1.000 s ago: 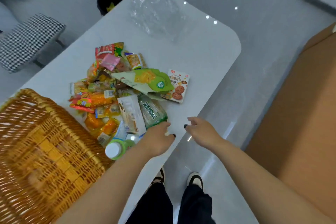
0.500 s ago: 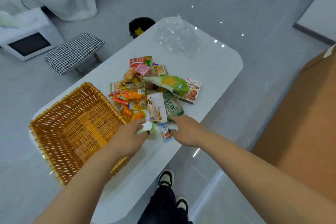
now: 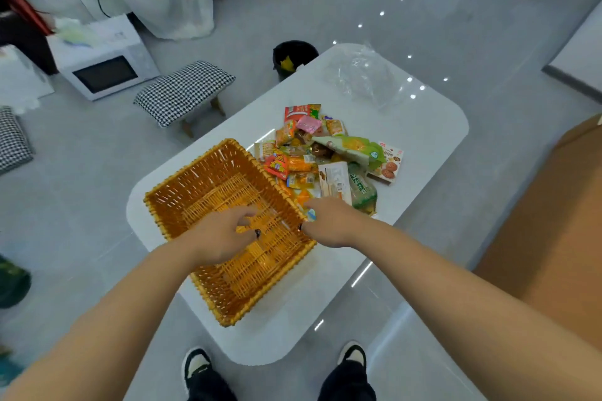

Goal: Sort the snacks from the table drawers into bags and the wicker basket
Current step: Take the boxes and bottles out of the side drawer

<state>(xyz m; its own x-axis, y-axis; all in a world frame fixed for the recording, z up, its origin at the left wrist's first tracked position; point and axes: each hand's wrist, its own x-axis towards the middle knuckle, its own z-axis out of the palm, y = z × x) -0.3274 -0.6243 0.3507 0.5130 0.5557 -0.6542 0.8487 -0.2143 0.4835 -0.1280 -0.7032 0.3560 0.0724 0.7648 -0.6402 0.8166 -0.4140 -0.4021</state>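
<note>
While the wicker basket (image 3: 208, 205) looks empty and the snack pile (image 3: 325, 159) lies unsorted beside it, the left hand (image 3: 221, 234) hovers inside loosely curled, seemingly empty, and the right hand (image 3: 329, 221) reaches the pile's edge, its grip hidden.

orange wicker basket (image 3: 208, 192) sits at the table's (image 3: 433, 137) left edge; mixed snack packets (image 3: 325, 159) are piled just beside it, mid-table.

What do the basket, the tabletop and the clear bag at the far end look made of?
Wicker basket: woven cane, glossy amber, open weave visible. Table: glossy white, mirrors ceiling lights; probably glass or lacquer. Clear bag: thin transparent plastic film, crinkled.
</note>
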